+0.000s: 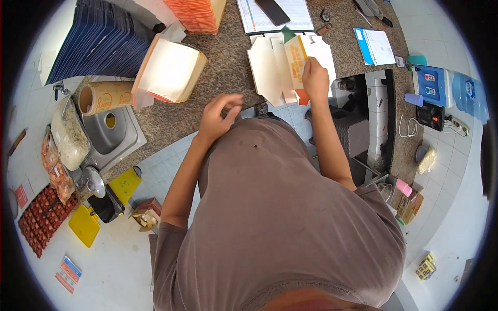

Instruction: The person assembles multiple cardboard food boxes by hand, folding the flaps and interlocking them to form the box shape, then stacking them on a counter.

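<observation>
My right hand grips the edge of a cardboard box panel, white with yellow-orange print and a green and an orange end. It stands raised over unfolded box blanks with pale insides, which lie at the counter's front edge. My left hand hovers in front of the counter edge, its fingers curved and apart, nothing in them. To its upper left, a stack of flat cardboard blanks with a cream top face sits on the speckled counter.
Tall stacks of dark blue blanks and orange blanks stand at the back left. A brown cardboard roll lies by the steel sink. Behind the box blanks are a phone and papers; a booklet lies to the right.
</observation>
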`<action>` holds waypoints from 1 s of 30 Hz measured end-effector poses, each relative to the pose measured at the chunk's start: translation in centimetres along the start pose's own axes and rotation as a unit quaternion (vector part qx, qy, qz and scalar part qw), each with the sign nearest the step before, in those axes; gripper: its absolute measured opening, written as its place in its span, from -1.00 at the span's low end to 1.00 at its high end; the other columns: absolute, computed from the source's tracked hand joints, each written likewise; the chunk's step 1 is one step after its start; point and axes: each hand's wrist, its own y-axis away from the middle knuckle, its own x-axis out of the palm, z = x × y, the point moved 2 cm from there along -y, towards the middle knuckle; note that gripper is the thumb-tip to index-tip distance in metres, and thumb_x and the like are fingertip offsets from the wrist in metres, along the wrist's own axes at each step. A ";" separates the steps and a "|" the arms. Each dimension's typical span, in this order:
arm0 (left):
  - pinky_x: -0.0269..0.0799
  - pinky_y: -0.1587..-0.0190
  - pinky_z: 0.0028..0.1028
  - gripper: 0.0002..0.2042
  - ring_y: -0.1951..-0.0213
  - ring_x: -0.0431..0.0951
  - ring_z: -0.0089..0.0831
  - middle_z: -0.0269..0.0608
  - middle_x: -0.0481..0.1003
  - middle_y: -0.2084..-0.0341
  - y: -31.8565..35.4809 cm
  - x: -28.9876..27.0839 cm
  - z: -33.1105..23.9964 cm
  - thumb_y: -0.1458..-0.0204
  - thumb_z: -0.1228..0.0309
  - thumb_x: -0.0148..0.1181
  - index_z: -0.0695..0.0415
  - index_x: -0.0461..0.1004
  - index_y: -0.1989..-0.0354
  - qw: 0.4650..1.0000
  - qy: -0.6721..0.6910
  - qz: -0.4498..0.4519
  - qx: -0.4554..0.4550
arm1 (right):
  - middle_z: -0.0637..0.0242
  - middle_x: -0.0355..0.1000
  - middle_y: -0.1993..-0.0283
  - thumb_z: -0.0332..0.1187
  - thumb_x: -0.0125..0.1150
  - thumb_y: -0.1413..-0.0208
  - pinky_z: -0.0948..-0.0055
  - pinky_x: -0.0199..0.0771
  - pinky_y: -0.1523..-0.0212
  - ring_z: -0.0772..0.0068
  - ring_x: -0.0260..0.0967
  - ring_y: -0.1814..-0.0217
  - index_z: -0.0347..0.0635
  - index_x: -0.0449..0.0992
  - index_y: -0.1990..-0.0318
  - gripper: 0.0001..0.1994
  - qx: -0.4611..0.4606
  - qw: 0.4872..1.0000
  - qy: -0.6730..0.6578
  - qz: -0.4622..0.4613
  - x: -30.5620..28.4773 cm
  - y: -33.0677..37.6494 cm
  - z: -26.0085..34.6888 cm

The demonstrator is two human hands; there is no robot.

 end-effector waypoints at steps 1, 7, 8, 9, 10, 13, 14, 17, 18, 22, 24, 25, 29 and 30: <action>0.64 -0.02 -0.29 -0.64 -0.06 0.64 -0.23 -0.08 0.62 0.01 -1.7 1.8 -1.2 -0.27 0.45 0.29 0.22 0.48 -0.21 0.987 0.150 -0.003 -0.052 | -0.17 0.55 0.44 -0.34 0.10 -0.30 -0.17 0.57 0.32 -0.30 0.59 0.34 -0.18 0.55 0.14 -0.85 -0.035 0.998 0.031 0.032 -2.1 0.5 1.3; 0.55 -0.17 -0.24 -0.55 -0.19 0.56 -0.28 -0.02 0.53 -0.17 -9.5 10.1 -8.2 -0.37 0.38 0.13 0.23 0.33 -0.39 0.895 0.324 -0.096 -0.292 | 0.03 0.65 0.24 -0.32 0.29 -0.25 0.00 0.63 0.19 -0.09 0.65 0.19 -0.21 0.56 0.00 -0.76 -0.223 0.962 -0.040 0.153 -8.0 6.6 5.9; 0.53 -0.17 -0.29 -0.59 -0.13 0.59 -0.31 -0.05 0.56 -0.13 -9.5 10.2 -7.4 -0.36 0.44 0.12 0.26 0.37 -0.34 0.897 0.302 -0.096 -0.308 | 0.04 0.66 0.15 -0.29 0.34 -0.23 0.07 0.64 0.11 -0.07 0.65 0.10 -0.24 0.54 -0.07 -0.67 -0.250 0.954 -0.091 0.136 -8.3 6.3 5.0; 0.53 -0.16 -0.33 -0.62 -0.08 0.61 -0.35 -0.07 0.58 -0.10 -9.1 10.1 -6.7 -0.33 0.49 0.11 0.28 0.41 -0.29 0.903 0.304 -0.116 -0.280 | 0.05 0.68 0.06 -0.27 0.39 -0.20 0.14 0.65 0.04 -0.06 0.65 0.01 -0.26 0.52 -0.15 -0.58 -0.279 0.942 -0.143 0.121 -8.6 5.9 4.2; 0.52 -0.15 -0.37 -0.65 -0.04 0.63 -0.38 -0.10 0.60 -0.07 -8.8 9.7 -6.2 -0.31 0.54 0.11 0.30 0.45 -0.25 0.909 0.305 -0.134 -0.250 | 0.05 0.65 -0.03 -0.24 0.40 -0.21 0.16 0.63 -0.02 -0.02 0.63 -0.06 -0.26 0.49 -0.21 -0.52 -0.245 0.950 -0.170 0.095 -8.8 5.2 2.5; 0.51 -0.19 -0.37 -0.59 -0.07 0.62 -0.39 -0.12 0.61 -0.09 -6.5 6.6 -5.7 -0.24 0.58 0.14 0.31 0.45 -0.27 0.899 0.322 -0.164 -0.246 | 0.00 0.53 -0.27 -0.21 0.42 -0.24 0.22 0.56 -0.18 0.11 0.54 -0.27 -0.29 0.40 -0.36 -0.39 -0.152 0.963 -0.220 -0.013 -10.3 1.6 -4.4; 0.49 -0.25 -0.34 -0.54 -0.13 0.61 -0.34 -0.08 0.56 -0.17 -6.0 5.7 -6.4 -0.21 0.59 0.08 0.30 0.40 -0.33 0.885 0.356 -0.184 -0.235 | -0.04 0.47 -0.34 -0.23 0.41 -0.26 0.22 0.53 -0.23 0.15 0.50 -0.32 -0.32 0.37 -0.39 -0.38 -0.126 0.966 -0.215 -0.073 -10.7 0.4 -6.4; 0.40 -0.34 -0.28 -0.47 -0.25 0.53 -0.30 -0.04 0.48 -0.27 -5.0 4.0 -7.1 -0.17 0.59 0.00 0.32 0.33 -0.38 0.862 0.433 -0.163 -0.209 | -0.10 0.48 -0.28 -0.36 0.42 -0.24 0.32 0.55 -0.18 0.27 0.50 -0.25 -0.45 0.35 -0.37 -0.38 0.007 0.866 -0.493 0.081 -10.4 -1.1 -10.5; 0.36 -0.36 -0.26 -0.44 -0.28 0.49 -0.29 -0.03 0.45 -0.29 -4.8 4.1 -6.4 -0.16 0.58 0.00 0.34 0.29 -0.40 0.871 0.408 -0.174 -0.210 | 0.03 0.58 -0.15 -0.40 0.44 -0.22 0.38 0.56 -0.14 0.35 0.56 -0.15 -0.45 0.41 -0.33 -0.42 0.071 0.811 -0.550 0.184 -11.0 -1.2 -11.1; 0.33 -0.36 -0.24 -0.41 -0.28 0.45 -0.29 -0.04 0.43 -0.27 -5.5 5.4 -3.9 -0.20 0.52 0.02 0.30 0.20 -0.46 0.905 0.274 -0.251 -0.209 | 0.14 0.63 -0.12 -0.52 0.29 -0.27 0.38 0.58 -0.12 0.36 0.60 -0.08 -0.38 0.51 -0.27 -0.58 -0.016 0.840 -0.515 0.169 -13.4 -1.1 -10.0; 0.40 -0.28 -0.17 -0.50 -0.21 0.44 -0.25 -0.10 0.43 -0.16 -6.4 7.0 -4.2 -0.41 0.15 0.07 0.11 0.28 -0.42 0.898 0.099 -0.365 -0.225 | 0.16 0.63 -0.14 -0.59 0.23 -0.22 0.34 0.58 -0.15 0.24 0.61 -0.11 -0.28 0.54 -0.28 -0.56 -0.151 0.879 -0.436 0.120 -15.0 -1.0 -8.1; 0.42 -0.27 -0.17 -0.50 -0.24 0.42 -0.26 -0.11 0.43 -0.14 -6.4 7.6 -4.8 -0.42 0.11 0.08 0.13 0.27 -0.39 0.889 0.248 -0.325 -0.205 | 0.17 0.63 -0.16 -0.62 0.21 -0.18 0.32 0.59 -0.17 0.15 0.61 -0.13 -0.20 0.55 -0.29 -0.52 -0.256 0.890 -0.369 0.080 -15.6 -0.8 -7.2; 0.56 -0.22 -0.17 -0.52 -0.17 0.56 -0.28 -0.08 0.51 -0.14 -7.0 10.0 -10.6 -0.44 0.09 0.06 0.20 0.32 -0.32 0.776 0.599 -0.070 -0.182 | 0.22 0.55 -0.31 -0.63 0.19 -0.01 0.13 0.57 -0.27 -0.04 0.52 -0.29 0.16 0.62 -0.27 -0.37 -0.501 0.851 -0.137 0.076 -15.5 2.6 -4.3; 0.57 -0.22 -0.18 -0.55 -0.14 0.59 -0.28 -0.09 0.53 -0.14 -7.0 10.6 -11.1 -0.44 0.13 0.06 0.21 0.33 -0.30 0.771 0.606 -0.038 -0.192 | 0.23 0.54 -0.33 -0.64 0.18 -0.01 0.10 0.58 -0.27 -0.02 0.51 -0.30 0.20 0.63 -0.25 -0.36 -0.548 0.829 -0.074 0.086 -15.5 3.2 -3.7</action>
